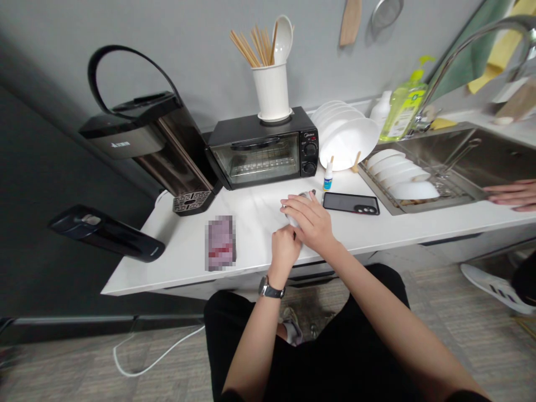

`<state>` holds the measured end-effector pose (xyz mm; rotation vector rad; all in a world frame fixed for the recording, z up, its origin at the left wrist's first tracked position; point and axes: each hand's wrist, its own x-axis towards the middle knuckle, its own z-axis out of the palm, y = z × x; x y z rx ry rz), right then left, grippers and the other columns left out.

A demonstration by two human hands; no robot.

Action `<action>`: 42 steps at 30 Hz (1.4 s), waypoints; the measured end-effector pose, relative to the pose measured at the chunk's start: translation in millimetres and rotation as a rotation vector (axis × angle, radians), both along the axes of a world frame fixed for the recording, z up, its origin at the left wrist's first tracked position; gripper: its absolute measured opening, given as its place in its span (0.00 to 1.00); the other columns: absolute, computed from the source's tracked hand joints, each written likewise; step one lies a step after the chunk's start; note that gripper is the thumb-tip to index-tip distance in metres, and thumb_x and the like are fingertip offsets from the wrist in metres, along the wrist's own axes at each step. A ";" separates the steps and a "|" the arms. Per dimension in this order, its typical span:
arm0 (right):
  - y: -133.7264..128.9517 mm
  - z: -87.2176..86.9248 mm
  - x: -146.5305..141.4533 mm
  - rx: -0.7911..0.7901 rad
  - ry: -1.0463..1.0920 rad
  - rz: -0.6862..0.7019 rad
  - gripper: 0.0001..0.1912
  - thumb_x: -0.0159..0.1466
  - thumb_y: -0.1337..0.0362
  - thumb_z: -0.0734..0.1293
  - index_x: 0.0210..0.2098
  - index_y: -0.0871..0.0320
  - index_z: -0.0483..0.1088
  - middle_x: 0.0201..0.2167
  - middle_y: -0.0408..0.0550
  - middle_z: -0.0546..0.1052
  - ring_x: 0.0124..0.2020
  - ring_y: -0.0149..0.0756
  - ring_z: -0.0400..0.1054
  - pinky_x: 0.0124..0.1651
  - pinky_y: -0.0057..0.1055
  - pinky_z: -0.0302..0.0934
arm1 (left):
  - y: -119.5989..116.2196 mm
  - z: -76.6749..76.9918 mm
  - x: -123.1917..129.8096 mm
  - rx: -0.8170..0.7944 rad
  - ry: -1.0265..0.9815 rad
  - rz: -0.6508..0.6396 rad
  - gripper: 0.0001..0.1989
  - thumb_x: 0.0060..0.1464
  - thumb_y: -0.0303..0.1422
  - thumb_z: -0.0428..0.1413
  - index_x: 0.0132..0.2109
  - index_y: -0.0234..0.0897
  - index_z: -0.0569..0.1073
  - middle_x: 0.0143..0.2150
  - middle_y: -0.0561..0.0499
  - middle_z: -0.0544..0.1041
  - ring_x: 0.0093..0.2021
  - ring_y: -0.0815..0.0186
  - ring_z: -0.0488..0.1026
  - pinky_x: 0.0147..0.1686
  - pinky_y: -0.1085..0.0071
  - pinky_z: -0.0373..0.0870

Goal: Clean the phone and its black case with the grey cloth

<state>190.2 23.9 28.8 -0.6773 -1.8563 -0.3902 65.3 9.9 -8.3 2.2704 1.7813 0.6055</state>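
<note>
My left hand (286,248), with a black watch on its wrist, is closed just above the front part of the white counter (251,245). It grips something dark that is mostly hidden. My right hand (310,220) lies over a small whitish and grey object (292,220), its fingers wrapped across the top. The two hands touch or nearly touch. Behind and right of them a small white bottle with a blue label (328,177) stands upright. A dark phone (350,204) lies flat to the right of my right hand.
A toaster oven (263,153) carries a utensil holder (272,92). Left are a water dispenser (167,151), a dark flask (113,234) and a blurred purple item (220,243). Right are plates (349,139), bowls (402,176), a sink (494,162) and another person's hand (513,195).
</note>
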 end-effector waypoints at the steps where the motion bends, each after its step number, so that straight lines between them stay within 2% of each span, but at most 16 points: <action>1: 1.1 0.1 1.5 -0.001 -0.009 0.009 0.20 0.72 0.73 0.60 0.60 0.52 0.70 0.55 0.49 0.81 0.61 0.43 0.73 0.71 0.50 0.60 | 0.0 -0.2 -0.1 0.004 -0.002 -0.002 0.11 0.63 0.26 0.54 0.36 0.34 0.81 0.37 0.38 0.85 0.39 0.53 0.83 0.38 0.66 0.71; 5: 5.4 5.6 11.5 -0.133 0.037 -0.025 0.17 0.71 0.61 0.67 0.59 0.52 0.70 0.52 0.53 0.80 0.60 0.50 0.72 0.69 0.55 0.61 | 0.3 -1.1 0.7 0.047 -0.044 -0.015 0.11 0.64 0.26 0.54 0.41 0.33 0.82 0.37 0.40 0.85 0.38 0.54 0.83 0.38 0.67 0.71; 10: 6.1 11.3 19.0 -0.271 0.191 -0.025 0.21 0.66 0.55 0.72 0.54 0.55 0.68 0.50 0.58 0.76 0.54 0.52 0.73 0.55 0.51 0.71 | 0.4 -1.6 2.2 0.070 -0.051 -0.016 0.11 0.66 0.27 0.54 0.40 0.33 0.81 0.34 0.41 0.84 0.37 0.55 0.83 0.37 0.68 0.71; 12: 4.8 10.4 17.5 -0.230 0.174 -0.026 0.17 0.67 0.57 0.70 0.52 0.54 0.68 0.49 0.56 0.76 0.54 0.51 0.73 0.55 0.50 0.72 | 0.1 -1.5 2.0 0.070 -0.038 -0.025 0.11 0.66 0.27 0.53 0.41 0.33 0.81 0.35 0.41 0.85 0.37 0.55 0.83 0.37 0.68 0.71; 15: 2.0 7.3 11.7 -0.099 0.091 -0.037 0.11 0.69 0.65 0.67 0.51 0.53 0.70 0.46 0.52 0.80 0.57 0.49 0.73 0.63 0.53 0.67 | -0.4 -2.1 1.0 0.067 -0.013 -0.041 0.12 0.66 0.26 0.52 0.45 0.33 0.81 0.36 0.41 0.85 0.39 0.55 0.83 0.38 0.67 0.71; 19: -1.0 3.8 4.5 0.037 0.002 -0.050 0.14 0.71 0.72 0.63 0.50 0.51 0.73 0.46 0.46 0.83 0.53 0.41 0.77 0.68 0.49 0.63 | -0.7 -4.5 0.2 0.065 0.017 -0.036 0.12 0.64 0.26 0.53 0.43 0.33 0.82 0.37 0.40 0.85 0.39 0.54 0.83 0.38 0.66 0.72; 22: -1.8 3.6 4.4 0.083 -0.026 -0.036 0.15 0.71 0.73 0.63 0.52 0.53 0.74 0.46 0.47 0.83 0.50 0.40 0.77 0.67 0.47 0.64 | -0.9 -4.4 0.6 0.056 0.034 -0.038 0.12 0.63 0.26 0.52 0.38 0.34 0.81 0.37 0.39 0.85 0.39 0.54 0.83 0.39 0.66 0.72; 26: -2.0 7.4 8.5 -0.036 -0.021 -0.064 0.18 0.70 0.66 0.64 0.58 0.56 0.72 0.49 0.53 0.82 0.53 0.47 0.75 0.68 0.53 0.62 | -0.7 -0.7 1.6 0.045 0.025 -0.044 0.12 0.65 0.27 0.53 0.40 0.34 0.81 0.37 0.40 0.85 0.40 0.54 0.84 0.39 0.67 0.72; 32: -1.7 12.9 6.7 -0.161 0.031 -0.087 0.17 0.65 0.68 0.65 0.53 0.53 0.72 0.49 0.52 0.80 0.55 0.50 0.72 0.69 0.55 0.61 | 1.8 -0.4 1.5 0.044 -0.022 -0.027 0.11 0.65 0.27 0.53 0.44 0.33 0.81 0.39 0.39 0.86 0.41 0.53 0.84 0.39 0.67 0.72; 37: 1.1 15.4 3.7 -0.269 0.124 -0.080 0.15 0.64 0.65 0.67 0.51 0.52 0.70 0.50 0.53 0.77 0.57 0.52 0.70 0.64 0.53 0.64 | 3.1 -2.8 -0.6 0.046 -0.056 -0.019 0.15 0.65 0.27 0.54 0.54 0.30 0.79 0.41 0.39 0.86 0.41 0.52 0.84 0.40 0.66 0.73; 40: 3.0 15.2 5.6 -0.401 0.224 -0.064 0.20 0.63 0.60 0.71 0.53 0.52 0.67 0.52 0.53 0.75 0.55 0.51 0.71 0.57 0.47 0.68 | 3.2 -2.9 -0.9 0.027 -0.071 -0.006 0.12 0.65 0.27 0.54 0.49 0.31 0.81 0.39 0.39 0.86 0.40 0.53 0.84 0.40 0.66 0.73; 42: 3.7 13.6 7.6 -0.512 0.269 -0.061 0.26 0.61 0.56 0.72 0.56 0.51 0.63 0.50 0.51 0.76 0.47 0.48 0.74 0.50 0.42 0.70 | 3.2 -2.8 -0.7 0.022 -0.084 -0.003 0.11 0.65 0.28 0.54 0.46 0.32 0.82 0.38 0.39 0.86 0.39 0.54 0.84 0.40 0.66 0.73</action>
